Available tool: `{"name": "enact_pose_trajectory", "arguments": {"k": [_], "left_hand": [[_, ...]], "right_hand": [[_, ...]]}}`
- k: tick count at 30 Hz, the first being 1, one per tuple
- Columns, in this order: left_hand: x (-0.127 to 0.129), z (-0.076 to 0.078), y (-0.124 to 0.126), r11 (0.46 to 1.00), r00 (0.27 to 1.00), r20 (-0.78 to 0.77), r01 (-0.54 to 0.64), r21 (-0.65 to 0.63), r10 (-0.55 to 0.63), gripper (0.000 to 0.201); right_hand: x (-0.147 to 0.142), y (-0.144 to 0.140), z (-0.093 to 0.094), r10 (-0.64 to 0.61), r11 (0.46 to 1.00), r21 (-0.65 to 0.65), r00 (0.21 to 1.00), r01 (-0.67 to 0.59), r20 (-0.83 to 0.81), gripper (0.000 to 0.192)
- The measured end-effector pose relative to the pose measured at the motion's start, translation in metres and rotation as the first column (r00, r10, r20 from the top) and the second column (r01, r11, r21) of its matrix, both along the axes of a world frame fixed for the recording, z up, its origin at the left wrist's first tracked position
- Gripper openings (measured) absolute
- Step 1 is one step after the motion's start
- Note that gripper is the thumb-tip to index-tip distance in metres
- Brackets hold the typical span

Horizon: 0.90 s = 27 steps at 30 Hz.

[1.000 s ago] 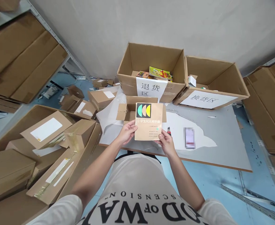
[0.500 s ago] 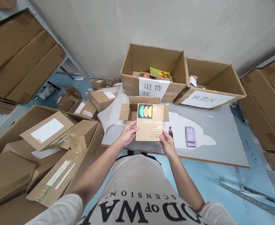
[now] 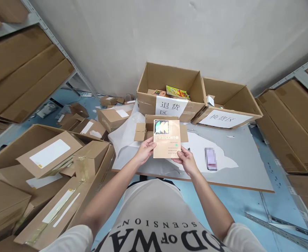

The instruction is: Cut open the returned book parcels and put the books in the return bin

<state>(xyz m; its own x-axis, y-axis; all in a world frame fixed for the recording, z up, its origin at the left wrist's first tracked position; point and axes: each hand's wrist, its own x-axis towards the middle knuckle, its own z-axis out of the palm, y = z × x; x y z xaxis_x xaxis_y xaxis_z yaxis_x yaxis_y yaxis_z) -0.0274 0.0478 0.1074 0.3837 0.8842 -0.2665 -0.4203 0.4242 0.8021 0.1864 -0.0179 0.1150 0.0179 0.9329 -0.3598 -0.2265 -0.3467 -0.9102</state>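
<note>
I hold a tan paperback book (image 3: 167, 140) upright in front of me, its cover bearing three coloured half-circles and a line of Chinese characters. My left hand (image 3: 144, 151) grips its lower left edge and my right hand (image 3: 185, 160) grips its lower right corner. Behind the book a small open cardboard box (image 3: 148, 123) sits on the grey table (image 3: 248, 164).
Two large open cartons (image 3: 169, 84) (image 3: 229, 101) with paper signs stand at the table's far edge; the left one holds colourful books. A phone (image 3: 210, 159) lies on white paper (image 3: 222, 154). Piles of sealed parcels (image 3: 51, 157) fill the left. Shelves of cartons (image 3: 295, 122) flank the right.
The book stays in both hands, tilted back slightly so its cover catches glare. The view has lifted a little, shifting everything lower in the picture.
</note>
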Motion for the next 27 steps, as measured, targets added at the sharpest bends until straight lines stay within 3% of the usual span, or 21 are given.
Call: {"name": "enact_pose_trajectory", "arguments": {"k": [6,11,14,20,24,27], "left_hand": [[-0.014,-0.008,0.01,0.998,0.994,-0.093,-0.06,-0.027,0.058,0.055],[-0.035,-0.036,0.005,0.966,0.936,-0.256,-0.257,-0.028,0.241,0.051],[-0.047,-0.051,0.0,0.942,0.89,-0.331,-0.335,-0.009,0.313,0.055],[-0.061,-0.065,-0.007,0.92,0.827,-0.43,-0.392,0.019,0.362,0.055],[-0.07,-0.075,-0.006,0.907,0.801,-0.457,-0.42,0.029,0.385,0.055],[-0.078,-0.089,-0.003,0.901,0.78,-0.488,-0.432,0.034,0.392,0.056]], "right_hand": [[0.015,0.05,0.023,-0.02,0.995,0.098,1.0,0.019,0.008,0.046],[0.043,0.134,0.048,-0.101,0.964,0.246,0.995,0.102,-0.019,0.038],[0.061,0.193,0.052,-0.171,0.939,0.291,0.983,0.182,-0.063,0.025],[0.086,0.282,0.041,-0.354,0.913,0.183,0.931,0.364,-0.085,0.013],[0.091,0.308,0.033,-0.452,0.888,0.044,0.886,0.458,-0.103,0.01],[0.092,0.312,0.031,-0.47,0.88,0.009,0.874,0.475,-0.126,0.005]]}}
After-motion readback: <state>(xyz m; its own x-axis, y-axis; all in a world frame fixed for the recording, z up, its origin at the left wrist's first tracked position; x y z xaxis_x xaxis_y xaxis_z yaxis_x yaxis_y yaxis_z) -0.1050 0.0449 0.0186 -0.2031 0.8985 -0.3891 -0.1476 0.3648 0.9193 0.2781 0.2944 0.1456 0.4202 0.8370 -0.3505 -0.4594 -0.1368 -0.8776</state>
